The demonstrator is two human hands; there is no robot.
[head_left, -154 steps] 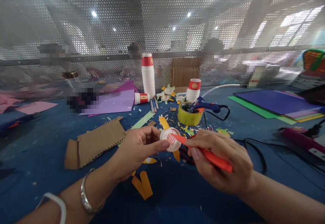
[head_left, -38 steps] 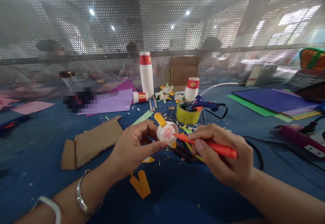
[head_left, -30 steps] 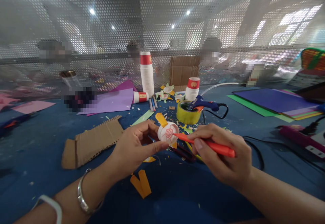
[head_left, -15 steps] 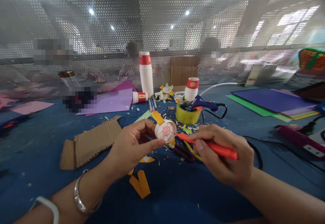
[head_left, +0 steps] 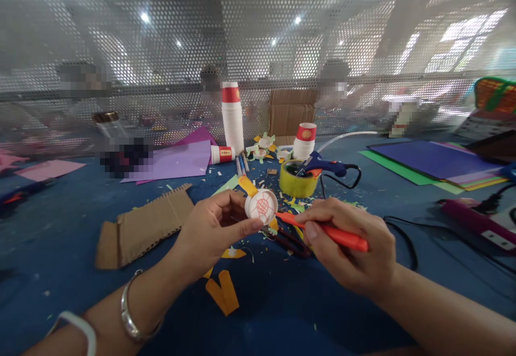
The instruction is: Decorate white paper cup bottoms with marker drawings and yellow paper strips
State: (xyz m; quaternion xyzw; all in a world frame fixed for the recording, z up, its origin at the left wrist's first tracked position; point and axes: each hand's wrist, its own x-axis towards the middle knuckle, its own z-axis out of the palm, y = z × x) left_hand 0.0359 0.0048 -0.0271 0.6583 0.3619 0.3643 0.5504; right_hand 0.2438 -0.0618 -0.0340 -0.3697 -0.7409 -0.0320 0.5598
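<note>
Between the thumb and fingers of my left hand [head_left: 220, 221] is a small white paper cup base [head_left: 262, 207], its round face turned toward me. Red lines form a netted pattern on that face. An orange paper strip [head_left: 248, 186] sticks out from its upper left edge. My right hand [head_left: 350, 243] is closed around a red-orange marker [head_left: 336, 233], whose tip is at the right rim of the cup base; I cannot tell whether it touches. Below lie a folded orange paper strip [head_left: 223, 292] and a dark pair of scissors [head_left: 292, 244], partly hidden.
Behind stand a tall paper cup stack [head_left: 233, 122], a shorter stack [head_left: 304, 142] and a yellow tape roll [head_left: 298, 179] with a blue glue gun [head_left: 326, 165] on it. Cardboard [head_left: 151, 226] lies left, coloured sheets [head_left: 435, 159] and a power strip [head_left: 479, 224] right. Paper scraps litter the middle.
My right hand and the marker have shifted slightly left along the cup base's rim. The cup base has turned a little and moved slightly left in my left hand.
</note>
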